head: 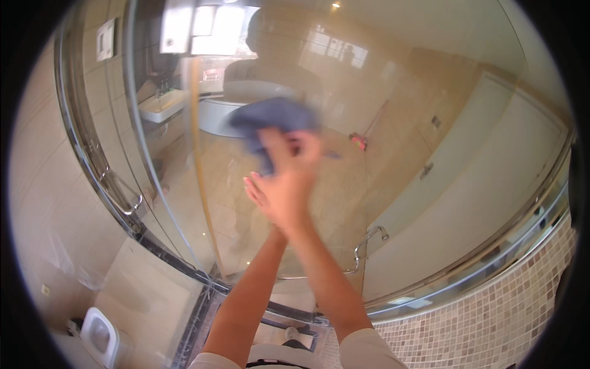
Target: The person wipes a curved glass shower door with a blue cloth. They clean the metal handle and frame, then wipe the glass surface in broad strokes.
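Note:
My right hand (290, 180) presses a blurred blue-grey cloth (276, 113) against the clear glass shower panel (332, 198) before me. Its fingers are bent over the lower part of the cloth. My left hand (256, 191) lies partly hidden behind the right hand and wrist, fingertips showing at its left side; I cannot tell whether it grips anything. Both forearms cross near the wrists. Below them a curved metal door handle (357, 258) is fixed to the glass.
Through or in the glass appear a white washbasin (162, 105), a bathtub (221, 115) and a mop with a pink head (358, 141). A toilet (99, 336) stands lower left. Metal frame rails (479, 276) curve along the right, above mosaic tiles (474, 318). A dark sill (184, 256) runs below.

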The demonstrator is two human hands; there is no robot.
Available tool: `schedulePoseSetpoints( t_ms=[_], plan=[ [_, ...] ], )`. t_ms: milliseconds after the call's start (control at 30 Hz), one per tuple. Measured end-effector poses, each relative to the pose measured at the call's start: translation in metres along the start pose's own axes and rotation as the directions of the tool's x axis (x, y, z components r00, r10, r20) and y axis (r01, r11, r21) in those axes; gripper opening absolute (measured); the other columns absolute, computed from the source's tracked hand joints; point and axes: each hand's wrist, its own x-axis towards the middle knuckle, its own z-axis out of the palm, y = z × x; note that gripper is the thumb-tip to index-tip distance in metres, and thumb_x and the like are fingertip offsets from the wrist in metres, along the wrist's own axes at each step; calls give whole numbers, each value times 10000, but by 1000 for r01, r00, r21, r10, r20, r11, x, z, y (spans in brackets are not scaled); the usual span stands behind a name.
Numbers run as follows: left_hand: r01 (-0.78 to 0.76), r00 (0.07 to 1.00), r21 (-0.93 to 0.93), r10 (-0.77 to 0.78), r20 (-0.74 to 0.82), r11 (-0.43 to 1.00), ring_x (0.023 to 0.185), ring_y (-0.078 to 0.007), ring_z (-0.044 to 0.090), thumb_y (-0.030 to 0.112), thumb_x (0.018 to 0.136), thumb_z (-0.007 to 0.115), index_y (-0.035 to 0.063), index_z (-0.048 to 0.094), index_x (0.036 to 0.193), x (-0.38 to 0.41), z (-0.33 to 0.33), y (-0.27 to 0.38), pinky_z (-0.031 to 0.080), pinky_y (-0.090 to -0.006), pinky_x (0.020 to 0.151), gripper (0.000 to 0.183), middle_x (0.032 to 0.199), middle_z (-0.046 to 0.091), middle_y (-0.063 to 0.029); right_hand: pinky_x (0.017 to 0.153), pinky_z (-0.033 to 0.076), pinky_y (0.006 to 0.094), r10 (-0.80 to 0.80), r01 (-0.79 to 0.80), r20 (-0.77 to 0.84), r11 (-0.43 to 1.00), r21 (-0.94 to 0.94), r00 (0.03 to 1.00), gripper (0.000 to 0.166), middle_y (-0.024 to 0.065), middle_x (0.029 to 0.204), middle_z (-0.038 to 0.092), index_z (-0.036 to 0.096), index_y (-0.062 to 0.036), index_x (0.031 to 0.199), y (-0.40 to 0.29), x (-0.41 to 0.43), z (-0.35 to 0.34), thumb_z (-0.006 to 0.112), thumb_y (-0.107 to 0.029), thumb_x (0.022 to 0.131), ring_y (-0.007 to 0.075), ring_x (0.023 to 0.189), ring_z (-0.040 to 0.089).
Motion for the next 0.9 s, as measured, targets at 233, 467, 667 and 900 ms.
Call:
schedulePoseSetpoints(
  t_ms=[233, 467, 667, 900],
  plan=[
    [-128, 986, 50, 133, -98, 990, 1381, -421, 179, 454, 945, 323, -62, 243, 1419, 19, -4, 12, 191, -508, 1096, 705, 1474, 205, -282, 775, 415, 393, -55, 39, -169, 995, -96, 984, 438, 136, 959, 484, 648, -122, 967, 78, 16, -83, 598, 67, 575, 319, 911, 487],
    [-161, 976, 40, 165, -143, 986, 1372, -472, 153, 450, 951, 292, -54, 234, 1427, 20, -5, 21, 165, -554, 1087, 696, 1482, 178, -291, 751, 396, 298, 656, -357, -579, 752, 554, 483, 191, 45, 805, 544, 594, 46, 812, 263, 56, -301, 579, -140, 773, 157, 754, 491],
    [-188, 973, 33, 191, -127, 982, 1398, -422, 115, 468, 958, 283, -46, 203, 1439, 15, -8, 26, 119, -501, 1117, 709, 1502, 145, -266, 874, 418, 355, 468, -408, -288, 879, 248, 835, 318, 114, 976, 600, 608, -7, 1060, 219, 2, -252, 603, 2, 742, 252, 923, 558],
    [-239, 956, 77, 249, -155, 968, 1408, -395, 107, 482, 961, 246, -31, 195, 1446, 18, -2, 30, 102, -487, 1125, 708, 1513, 142, -238, 928, 406, 387, 391, -323, -458, 920, 222, 799, 347, 191, 1078, 548, 558, 5, 1141, 244, 7, -269, 596, -39, 799, 357, 1018, 537]
  ],
)
